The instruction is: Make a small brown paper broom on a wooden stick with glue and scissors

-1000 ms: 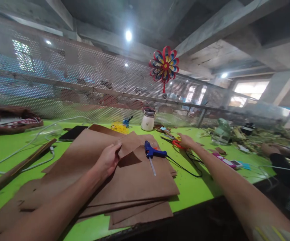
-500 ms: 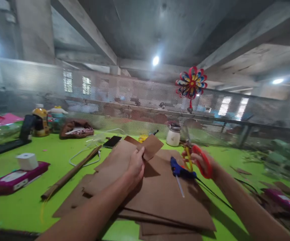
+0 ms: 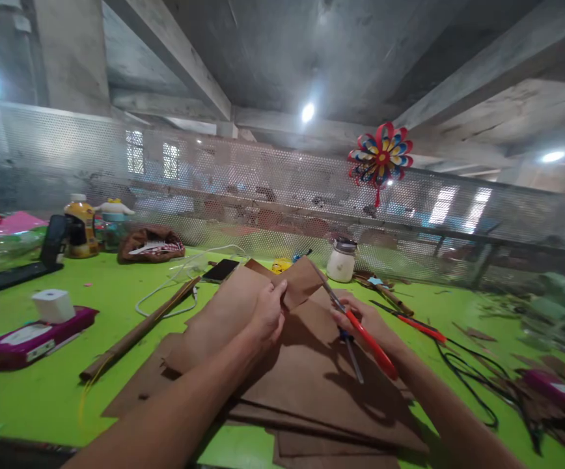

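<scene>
My left hand (image 3: 269, 314) pinches a small piece of brown kraft paper (image 3: 304, 281) between thumb and fingers, above the stacked sheets. In my right hand (image 3: 365, 319) are red-handled scissors (image 3: 368, 342), their blades at the right edge of the held piece. Whether the blades are cutting into it I cannot tell. Under both hands lies a stack of large brown paper sheets (image 3: 331, 384). A glue gun (image 3: 353, 355) rests on the stack, mostly hidden behind my right hand and the scissors; its glue stick shows.
A rolled brown tube (image 3: 140, 329) and a purple box (image 3: 38, 335) with a white cube (image 3: 53, 306) lie left. Behind stand a white jar (image 3: 342, 260), a phone (image 3: 220, 270) and a mesh screen (image 3: 263, 195). A red-handled tool (image 3: 422, 327) and black cables (image 3: 472, 381) lie right.
My right hand has moved left and down, bringing the scissors' blades to the paper piece. The glue gun is now mostly covered. My left hand still holds the piece.
</scene>
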Motion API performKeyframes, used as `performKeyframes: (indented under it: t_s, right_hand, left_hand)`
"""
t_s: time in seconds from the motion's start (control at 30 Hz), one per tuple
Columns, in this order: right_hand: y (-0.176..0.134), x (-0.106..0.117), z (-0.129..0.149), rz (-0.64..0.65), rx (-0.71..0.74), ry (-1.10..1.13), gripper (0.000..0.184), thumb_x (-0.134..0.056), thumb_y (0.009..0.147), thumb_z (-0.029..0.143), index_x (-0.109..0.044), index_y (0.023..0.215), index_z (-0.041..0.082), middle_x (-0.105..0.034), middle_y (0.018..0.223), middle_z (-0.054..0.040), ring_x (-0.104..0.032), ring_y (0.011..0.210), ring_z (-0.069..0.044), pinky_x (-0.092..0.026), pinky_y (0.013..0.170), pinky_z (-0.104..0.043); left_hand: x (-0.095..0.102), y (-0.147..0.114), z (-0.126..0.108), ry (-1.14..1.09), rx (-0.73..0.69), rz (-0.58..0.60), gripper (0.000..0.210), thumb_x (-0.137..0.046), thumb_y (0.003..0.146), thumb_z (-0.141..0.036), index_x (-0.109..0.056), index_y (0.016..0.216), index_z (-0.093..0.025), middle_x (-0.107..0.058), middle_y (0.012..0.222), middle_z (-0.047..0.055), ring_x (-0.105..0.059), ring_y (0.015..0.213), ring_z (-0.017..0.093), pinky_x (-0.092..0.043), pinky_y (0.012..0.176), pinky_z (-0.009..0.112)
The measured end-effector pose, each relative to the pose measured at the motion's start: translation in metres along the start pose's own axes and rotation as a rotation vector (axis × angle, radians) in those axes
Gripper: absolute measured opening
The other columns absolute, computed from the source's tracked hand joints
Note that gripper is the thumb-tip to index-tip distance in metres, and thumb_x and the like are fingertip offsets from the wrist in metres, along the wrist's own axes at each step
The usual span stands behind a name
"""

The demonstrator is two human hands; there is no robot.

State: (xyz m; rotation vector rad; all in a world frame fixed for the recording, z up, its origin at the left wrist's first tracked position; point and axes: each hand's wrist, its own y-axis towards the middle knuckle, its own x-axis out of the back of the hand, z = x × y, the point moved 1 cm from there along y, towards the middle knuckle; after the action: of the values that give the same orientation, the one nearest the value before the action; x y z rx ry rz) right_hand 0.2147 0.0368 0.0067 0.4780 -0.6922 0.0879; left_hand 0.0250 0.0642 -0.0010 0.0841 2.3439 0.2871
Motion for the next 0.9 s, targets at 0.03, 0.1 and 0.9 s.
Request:
performKeyframes:
  t_s: [0.03,0.1,0.9]
  right_hand:
    - [0.0,0.0,-0.001,0.009,0.006,0.007,0.042,-0.055,0.074,0.054,-0.06,0.091,0.017,-0.055,0.064,0.0,-0.049,0.057,-0.016,-0.04,0.055,-0.027]
    - [-0.001,-0.001,-0.004,0.022,0.002,0.013,0.041,-0.054,0.075,0.054,-0.06,0.092,0.018,-0.058,0.066,-0.0006,-0.051,0.058,-0.016,-0.041,0.055,-0.027]
    - [-0.002,0.001,-0.016,0.018,-0.059,0.045,0.04,-0.056,0.074,0.054,-0.062,0.094,0.019,-0.061,0.067,-0.0021,-0.056,0.062,-0.019,-0.043,0.057,-0.03]
  left_hand:
    - [0.0,0.0,0.0,-0.002,0.001,-0.002,0.02,-0.056,0.078,-0.013,-0.062,0.097,-0.009,-0.07,0.095,0.011,-0.066,0.084,0.02,-0.05,0.085,0.036]
    - [0.0,-0.001,0.0,-0.007,-0.002,-0.009,0.02,-0.056,0.078,-0.013,-0.061,0.097,-0.01,-0.07,0.095,0.011,-0.066,0.085,0.021,-0.051,0.085,0.036]
    - [0.004,0.003,0.005,-0.036,-0.002,-0.016,0.015,-0.056,0.079,-0.014,-0.062,0.092,-0.009,-0.071,0.084,0.011,-0.066,0.087,0.022,-0.05,0.086,0.037]
